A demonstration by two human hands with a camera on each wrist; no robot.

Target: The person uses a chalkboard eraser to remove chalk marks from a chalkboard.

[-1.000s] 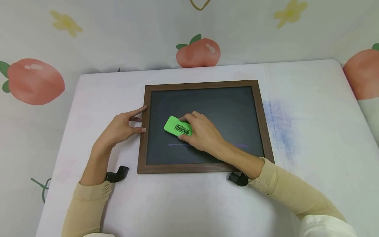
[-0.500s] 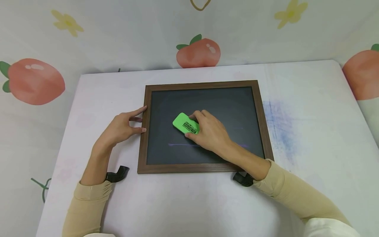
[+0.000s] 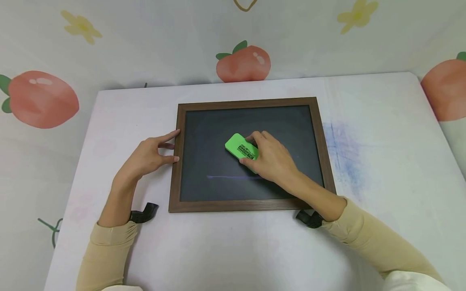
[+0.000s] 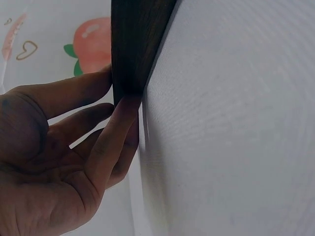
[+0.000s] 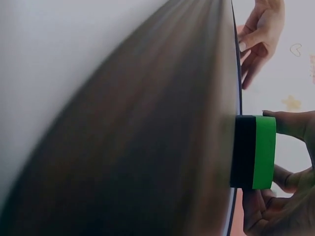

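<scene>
Gripping green eraser, right hand, on chalkboard

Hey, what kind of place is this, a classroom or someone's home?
Hard to tell; probably a home or staged craft corner. A framed chalkboard lies on a cloth-covered table, with a peach-and-flower printed backdrop behind.

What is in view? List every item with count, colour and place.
blackboard: one, dark face in a brown wooden frame, flat on the middle of the table.
eraser: one, green with black lettering, on the blackboard's face.
chalk line: one, faint purple, low on the blackboard.
table: one, white, with a blue smudge right of the blackboard.
backdrop: one, pale, printed with peaches and yellow flowers, behind the table.
left hand: one, fingers straight against the frame's left edge.
right hand: one, gripping the eraser.
</scene>
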